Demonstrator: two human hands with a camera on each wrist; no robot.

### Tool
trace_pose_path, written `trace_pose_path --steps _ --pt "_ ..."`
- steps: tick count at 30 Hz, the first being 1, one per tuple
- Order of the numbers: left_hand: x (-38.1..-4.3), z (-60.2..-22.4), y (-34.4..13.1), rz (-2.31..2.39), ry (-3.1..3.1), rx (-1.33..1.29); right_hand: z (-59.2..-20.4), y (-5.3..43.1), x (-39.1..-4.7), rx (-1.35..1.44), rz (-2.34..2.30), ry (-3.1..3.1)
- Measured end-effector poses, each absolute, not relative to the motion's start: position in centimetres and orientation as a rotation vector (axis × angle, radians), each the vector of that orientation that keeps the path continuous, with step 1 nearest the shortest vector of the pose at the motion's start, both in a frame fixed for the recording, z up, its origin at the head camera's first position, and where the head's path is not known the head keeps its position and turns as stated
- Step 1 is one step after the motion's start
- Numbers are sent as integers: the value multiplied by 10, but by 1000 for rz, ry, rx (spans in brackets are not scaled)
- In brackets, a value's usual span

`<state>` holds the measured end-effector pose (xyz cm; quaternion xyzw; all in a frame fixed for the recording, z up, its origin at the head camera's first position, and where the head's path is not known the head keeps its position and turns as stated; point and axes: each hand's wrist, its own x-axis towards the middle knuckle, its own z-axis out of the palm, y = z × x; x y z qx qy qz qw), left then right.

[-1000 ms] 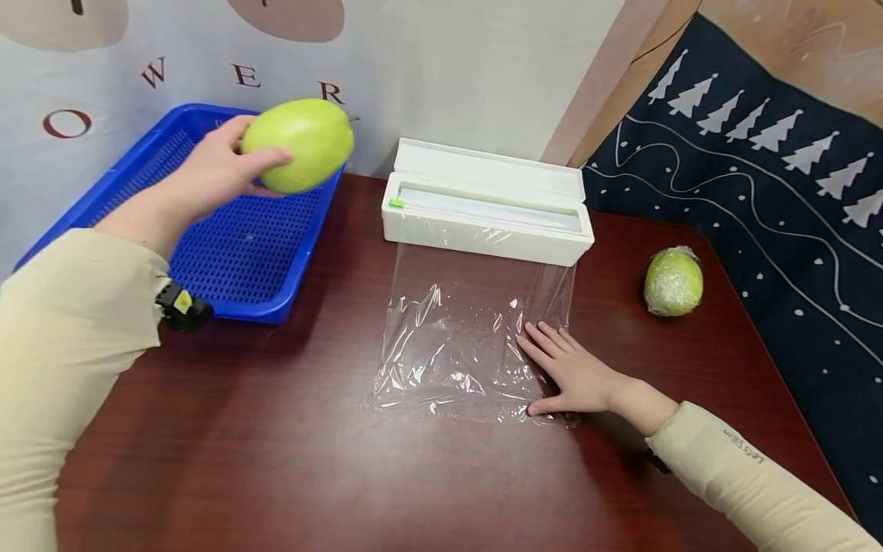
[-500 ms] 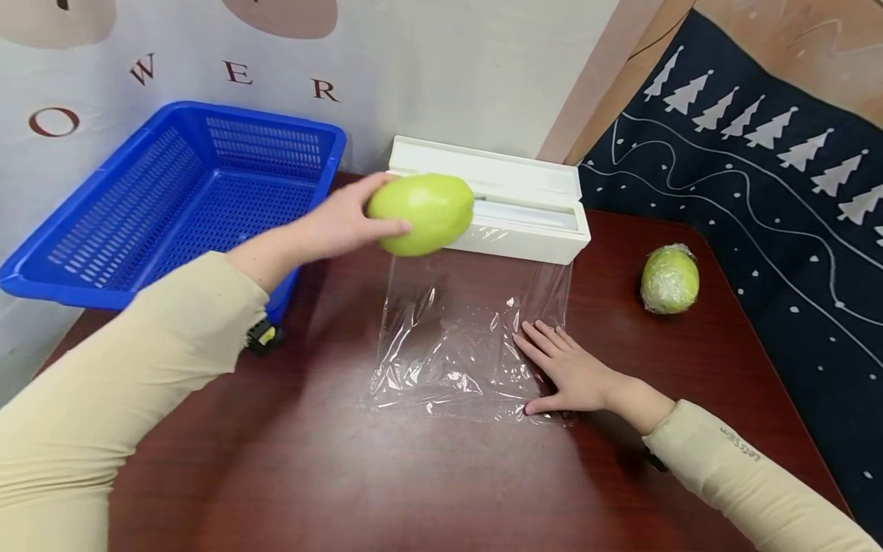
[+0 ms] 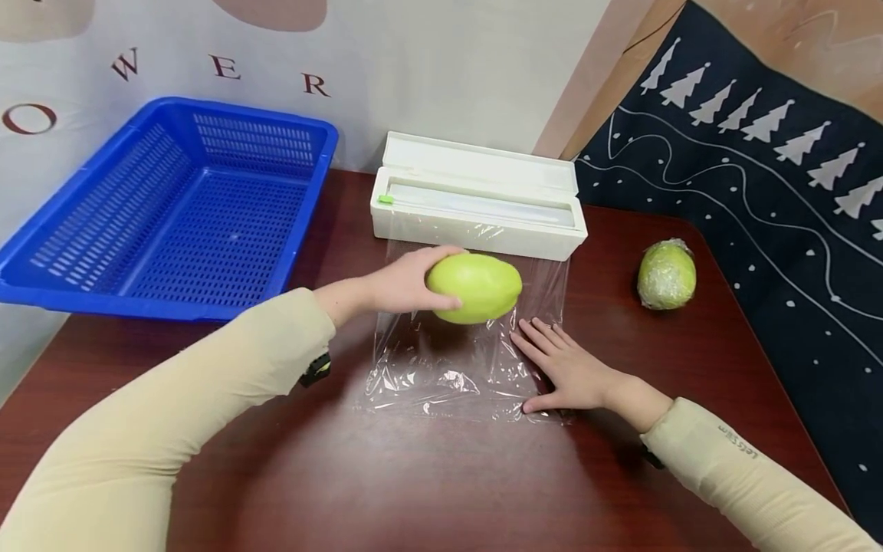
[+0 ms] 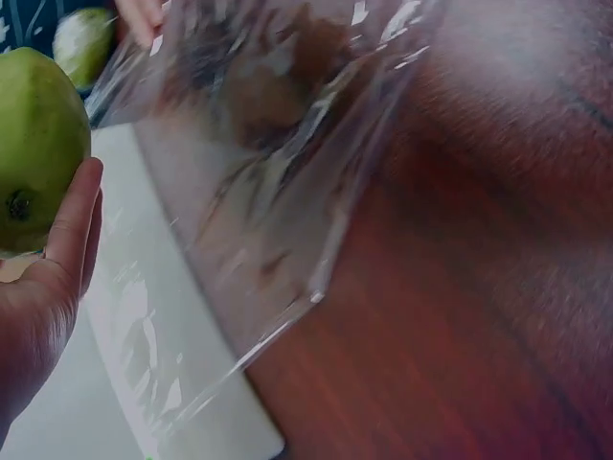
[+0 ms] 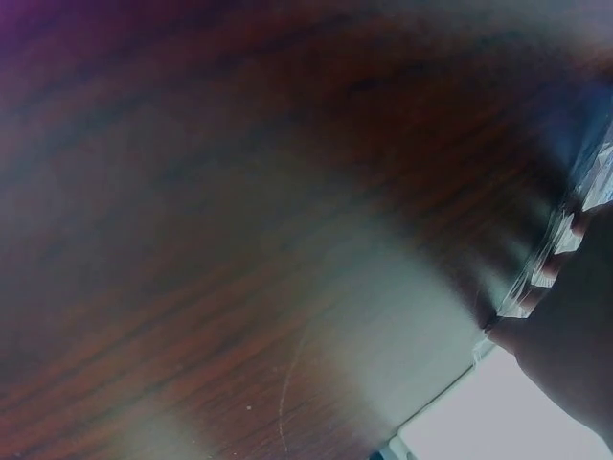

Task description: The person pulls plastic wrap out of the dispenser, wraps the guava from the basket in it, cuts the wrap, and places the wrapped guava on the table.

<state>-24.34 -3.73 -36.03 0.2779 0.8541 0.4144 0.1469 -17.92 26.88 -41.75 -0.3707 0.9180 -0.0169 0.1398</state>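
Note:
An oval yellow-green fruit [image 3: 476, 288] is gripped by my left hand [image 3: 412, 282], thumb on the near side, over the upper part of a sheet of cling film [image 3: 448, 383]. The left wrist view shows the fruit's dark stem scar and my fingers along its side. Spread flat, my right hand [image 3: 569, 376] presses the film's right edge against the table; the right wrist view catches its fingers [image 5: 575, 316] at the film edge. The film runs out of a white dispenser box [image 3: 476, 230] with its lid raised and a green slider [image 3: 385, 199] at the left end.
To the left stands a blue plastic basket [image 3: 172, 309] with slotted sides and nothing in it. A similar fruit wrapped in film [image 3: 666, 274] sits at the right of the dark red table [image 3: 428, 483]. Printed cloths hang behind and to the right.
My left hand has carried the fruit from above the basket rightward and down, past the dispenser box, to over the film. My right hand has stayed in place on the film.

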Motion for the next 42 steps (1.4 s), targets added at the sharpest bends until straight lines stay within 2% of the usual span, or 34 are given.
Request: trace_pose_path --steps 11,26,42 --pt "-229 -394 -28 1005 2427 879 -415 267 -179 -1068 -56 2647" --pt "-226 -396 -29 1009 2354 857 -405 272 -177 -1067 -124 2674" --pt "-219 -404 -35 1006 2387 875 -396 270 -171 -1324 -287 2825"
